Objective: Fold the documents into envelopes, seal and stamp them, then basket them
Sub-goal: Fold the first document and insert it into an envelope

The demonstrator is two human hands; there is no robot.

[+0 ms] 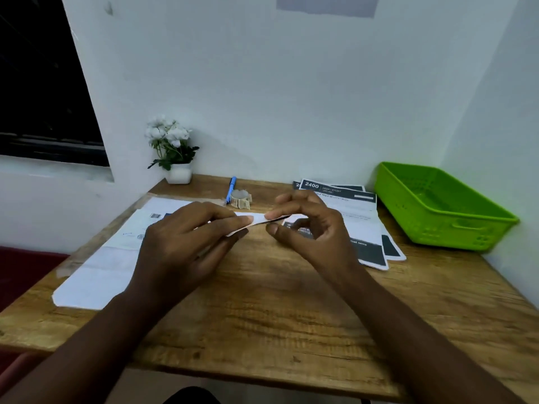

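Note:
Both hands hold a folded white document (259, 221) edge-on just above the wooden desk (277, 301). My left hand (186, 240) grips its left part, thumb on top. My right hand (312, 225) pinches its right end between thumb and forefinger. White envelopes (102, 266) lie flat at the left, partly under my left hand. A stack of printed documents (361, 223) with dark headers lies at the right. A roll of stamps (240, 198) sits at the back centre. The green basket (437, 205) stands at the far right and holds nothing visible.
A blue pen (231, 189) lies beside the stamps. A white pot of white flowers (172, 153) stands at the back left corner. Walls close the desk at the back and right. A dark window (38, 83) is at the left.

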